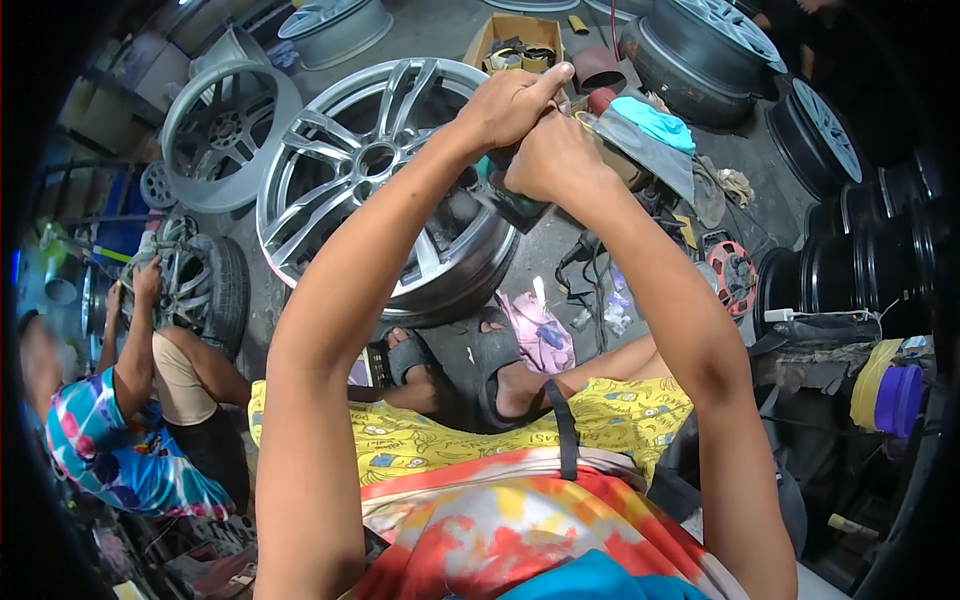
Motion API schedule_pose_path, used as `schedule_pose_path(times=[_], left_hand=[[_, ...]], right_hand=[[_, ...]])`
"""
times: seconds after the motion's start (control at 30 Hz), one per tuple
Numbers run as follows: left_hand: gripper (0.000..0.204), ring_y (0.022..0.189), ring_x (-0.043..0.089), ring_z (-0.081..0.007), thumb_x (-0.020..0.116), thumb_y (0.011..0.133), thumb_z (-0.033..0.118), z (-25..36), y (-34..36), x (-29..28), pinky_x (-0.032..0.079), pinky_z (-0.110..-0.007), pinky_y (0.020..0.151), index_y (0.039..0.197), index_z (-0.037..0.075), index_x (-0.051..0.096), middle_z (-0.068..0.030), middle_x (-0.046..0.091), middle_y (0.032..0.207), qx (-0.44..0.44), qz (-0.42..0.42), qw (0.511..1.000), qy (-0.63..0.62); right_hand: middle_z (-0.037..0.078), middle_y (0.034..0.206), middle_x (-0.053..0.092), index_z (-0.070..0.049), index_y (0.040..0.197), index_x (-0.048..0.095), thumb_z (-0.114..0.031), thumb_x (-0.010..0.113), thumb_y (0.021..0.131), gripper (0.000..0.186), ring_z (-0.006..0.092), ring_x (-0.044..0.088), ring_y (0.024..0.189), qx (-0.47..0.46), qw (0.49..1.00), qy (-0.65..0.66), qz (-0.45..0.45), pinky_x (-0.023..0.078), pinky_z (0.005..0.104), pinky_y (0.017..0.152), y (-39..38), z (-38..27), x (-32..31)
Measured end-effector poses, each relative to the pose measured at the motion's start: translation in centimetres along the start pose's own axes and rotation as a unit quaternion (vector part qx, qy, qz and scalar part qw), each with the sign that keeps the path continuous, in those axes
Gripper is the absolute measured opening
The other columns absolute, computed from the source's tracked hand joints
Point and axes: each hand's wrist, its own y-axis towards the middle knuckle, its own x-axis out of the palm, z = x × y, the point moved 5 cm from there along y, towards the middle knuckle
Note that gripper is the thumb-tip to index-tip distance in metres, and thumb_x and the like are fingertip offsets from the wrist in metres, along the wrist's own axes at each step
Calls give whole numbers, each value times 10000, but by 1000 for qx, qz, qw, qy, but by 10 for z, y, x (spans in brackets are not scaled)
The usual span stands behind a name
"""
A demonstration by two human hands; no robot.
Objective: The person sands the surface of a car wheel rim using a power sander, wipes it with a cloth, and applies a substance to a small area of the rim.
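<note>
A silver multi-spoke alloy wheel rim (377, 160) lies face up on the floor in front of me. Over its right edge, my two closed hands come together on a dark green power tool (518, 208), mostly covered by my fingers. My left hand (512, 105) is the farther one, fingers wrapped and thumb pointing outward. Just nearer, my right hand (556, 160) closes round the tool's body. The tool's lower end hangs beside the rim's outer wall; whether it touches the metal I cannot tell.
A cardboard box (515, 42) stands beyond my hands. Black cables (590, 270) and a pink cloth (537, 330) lie near my feet. At left, another person (130, 420) squats by a tyred wheel (205, 285). Stacked black rims (850, 250) line the right side.
</note>
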Motion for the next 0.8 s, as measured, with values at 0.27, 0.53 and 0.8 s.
schedule_pose_path(times=[0.27,0.53,0.8], left_hand=[[677,663,577,-233,373,1100,520,44,-79,-7,475,-358,707,890,-15,730,-116,642,693,-11,-28,999,35],[731,873,695,-459,374,1058,612,23,-3,3,526,-475,841,915,19,777,-273,725,874,13,2,999,52],[642,860,694,-348,383,1104,560,49,-29,28,517,-419,854,1042,26,734,-184,736,898,55,-136,980,132]], right_hand=[[327,1041,721,82,1108,690,-185,782,741,463,493,707,993,-5,994,110,-2,586,522,913,-67,-31,21],[298,1004,740,74,1055,715,-292,839,723,509,470,718,954,-15,998,13,65,587,503,889,-6,19,14],[263,918,742,28,990,731,-311,868,711,460,442,738,904,-2,982,145,120,607,500,828,-62,19,18]])
